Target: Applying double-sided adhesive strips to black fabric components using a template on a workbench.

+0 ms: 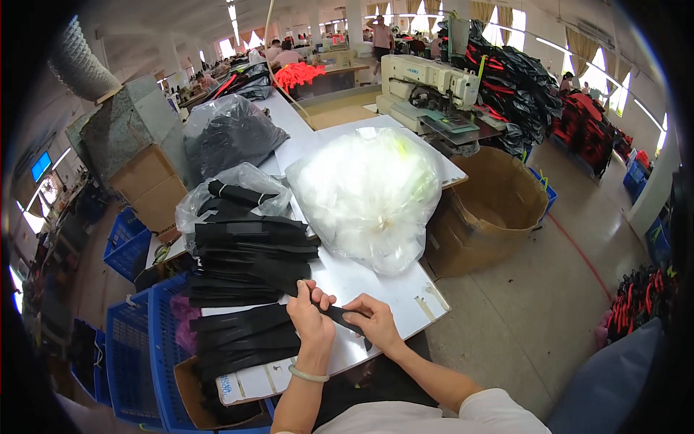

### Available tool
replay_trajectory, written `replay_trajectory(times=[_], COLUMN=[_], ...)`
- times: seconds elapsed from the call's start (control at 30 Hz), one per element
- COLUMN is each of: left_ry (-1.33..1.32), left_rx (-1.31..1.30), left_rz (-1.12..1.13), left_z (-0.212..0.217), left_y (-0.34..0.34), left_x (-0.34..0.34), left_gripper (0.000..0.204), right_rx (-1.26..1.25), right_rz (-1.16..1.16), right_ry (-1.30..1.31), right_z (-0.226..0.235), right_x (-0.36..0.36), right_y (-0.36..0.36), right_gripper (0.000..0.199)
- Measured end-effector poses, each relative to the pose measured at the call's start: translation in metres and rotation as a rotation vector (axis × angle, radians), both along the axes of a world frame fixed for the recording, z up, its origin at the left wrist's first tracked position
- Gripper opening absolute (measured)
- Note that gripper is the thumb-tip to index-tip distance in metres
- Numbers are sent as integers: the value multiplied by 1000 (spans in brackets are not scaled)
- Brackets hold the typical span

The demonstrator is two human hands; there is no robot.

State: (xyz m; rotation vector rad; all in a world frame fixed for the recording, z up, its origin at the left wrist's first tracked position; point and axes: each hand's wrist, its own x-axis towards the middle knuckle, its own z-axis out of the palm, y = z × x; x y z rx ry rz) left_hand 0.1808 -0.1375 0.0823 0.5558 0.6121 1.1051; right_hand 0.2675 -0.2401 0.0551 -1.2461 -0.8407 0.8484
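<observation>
Between my two hands runs a black fabric strip (pixel 338 315), held above the front of the white table (pixel 405 293). My left hand (pixel 312 315) is closed around its upper-left end, and a pale bangle circles that wrist. My right hand (pixel 376 323) pinches the strip farther along, with a short end hanging below the fingers. Just left of my hands lie stacks of black fabric strips, a larger stack (pixel 249 253) behind and a smaller stack (pixel 246 336) in front. A tied bundle of black strips (pixel 242 194) rests beyond them on clear plastic.
A big clear bag of white material (pixel 369 195) stands on the table ahead. Behind it are a sewing machine (pixel 426 81) and an open cardboard box (pixel 484 217) on the right. Blue plastic crates (pixel 134 362) stand at the left, beside a bag of dark material (pixel 228 134).
</observation>
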Motion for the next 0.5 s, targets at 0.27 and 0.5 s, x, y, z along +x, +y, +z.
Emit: replay_trajectory(times=[0.27,0.5], left_ry=[-247,-30], left_rx=[-28,6], left_rz=[-180,-223], left_z=[6,-19], left_y=[4,-22], left_x=[9,5], left_gripper=[30,30], right_rx=[89,82], right_rz=[-254,-165], right_ry=[-652,-189], right_z=[4,-12], right_x=[12,-7], right_y=[-2,-9], right_gripper=[44,29])
